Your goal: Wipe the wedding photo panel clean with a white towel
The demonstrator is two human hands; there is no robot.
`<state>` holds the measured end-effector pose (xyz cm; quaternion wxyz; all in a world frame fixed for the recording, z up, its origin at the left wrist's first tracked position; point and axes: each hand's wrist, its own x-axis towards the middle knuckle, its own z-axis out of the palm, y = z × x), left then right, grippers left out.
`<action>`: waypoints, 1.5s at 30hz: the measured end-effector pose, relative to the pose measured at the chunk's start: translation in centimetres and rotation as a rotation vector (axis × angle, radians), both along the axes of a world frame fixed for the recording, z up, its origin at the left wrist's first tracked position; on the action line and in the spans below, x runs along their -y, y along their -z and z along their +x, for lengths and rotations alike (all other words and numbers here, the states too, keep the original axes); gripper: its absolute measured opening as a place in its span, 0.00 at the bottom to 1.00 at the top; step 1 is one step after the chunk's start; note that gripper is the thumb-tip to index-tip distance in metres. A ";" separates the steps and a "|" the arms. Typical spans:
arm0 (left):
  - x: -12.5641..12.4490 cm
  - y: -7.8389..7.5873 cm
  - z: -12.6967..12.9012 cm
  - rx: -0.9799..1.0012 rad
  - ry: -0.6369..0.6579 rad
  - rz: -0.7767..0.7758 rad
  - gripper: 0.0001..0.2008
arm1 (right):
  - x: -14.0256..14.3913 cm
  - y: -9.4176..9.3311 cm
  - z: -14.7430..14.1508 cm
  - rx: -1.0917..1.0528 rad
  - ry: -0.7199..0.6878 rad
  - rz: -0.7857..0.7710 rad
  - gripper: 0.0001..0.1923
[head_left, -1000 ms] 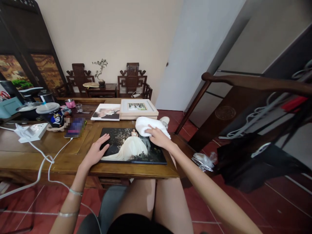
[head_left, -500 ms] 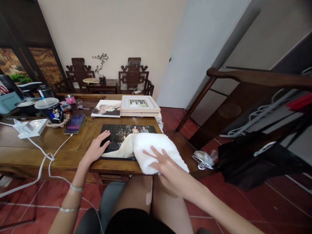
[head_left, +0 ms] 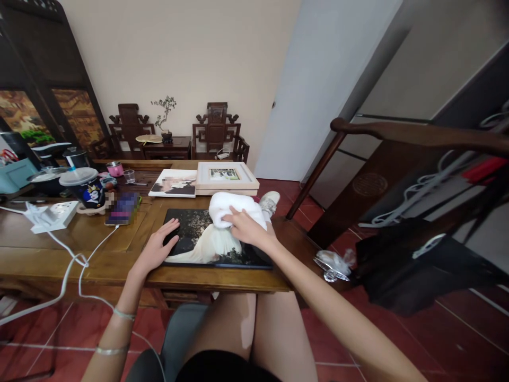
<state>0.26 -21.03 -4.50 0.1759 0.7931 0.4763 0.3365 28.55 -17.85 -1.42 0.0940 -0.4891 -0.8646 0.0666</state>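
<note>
On the brown wooden desk (head_left: 115,260), left to right: one white plastic power strip (head_left: 62,213), one dark-blue lidded cup (head_left: 87,193), one phone (head_left: 121,208). One left hand (head_left: 158,245) lies flat, thumb spread, at the left edge of one dark rectangular photo panel (head_left: 207,249). One right hand (head_left: 250,229) presses one folded white cloth (head_left: 234,200) over its far edge; whether it pinches, I cannot tell.

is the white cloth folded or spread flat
Folded: the white cloth forms a thick, compact pad with rounded edges under the right hand.
</note>
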 end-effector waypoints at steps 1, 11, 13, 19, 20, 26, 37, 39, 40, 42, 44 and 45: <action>0.0 0.0 0.0 -0.001 0.000 0.000 0.25 | -0.4 -0.1 -0.5 0.013 0.022 0.007 0.29; -0.1 0.2 0.1 -0.008 -0.009 -0.001 0.24 | 10.0 -0.8 -4.0 -0.012 -0.136 -0.030 0.27; -0.2 0.2 0.1 -0.008 -0.003 0.003 0.24 | 12.1 -1.0 -3.9 -0.022 -0.214 -0.078 0.25; -0.2 0.5 -0.1 -0.033 0.006 -0.010 0.26 | 10.4 -1.2 -3.1 -0.026 -0.229 -0.063 0.29; -0.3 0.6 -0.2 -0.035 0.004 -0.010 0.27 | 9.2 -1.1 -3.0 -0.021 -0.207 -0.040 0.29; -0.6 1.1 -0.5 -0.054 -0.016 -0.018 0.29 | 0.9 -1.0 -3.8 0.032 -0.055 0.050 0.29; -0.7 1.3 -0.5 -0.079 -0.015 -0.011 0.27 | 8.0 -0.5 -6.5 0.052 -0.173 0.027 0.27; -0.6 1.1 -0.5 -0.079 -0.015 -0.010 0.26 | 10.4 -0.5 -5.9 0.035 -0.249 -0.025 0.26; -0.6 1.0 -0.5 -0.077 -0.012 -0.008 0.26 | 11.1 -0.6 -5.5 0.014 -0.279 -0.038 0.25; -0.5 1.0 -0.4 -0.071 -0.004 -0.005 0.25 | 11.7 -0.8 -4.5 -0.036 -0.317 -0.045 0.25; -0.5 0.9 -0.4 -0.066 0.005 -0.005 0.25 | 11.0 -0.8 -3.6 -0.066 -0.315 -0.047 0.26; -0.6 1.0 -0.4 -0.063 0.007 -0.005 0.25 | 10.3 -0.7 -3.1 -0.073 -0.299 -0.040 0.27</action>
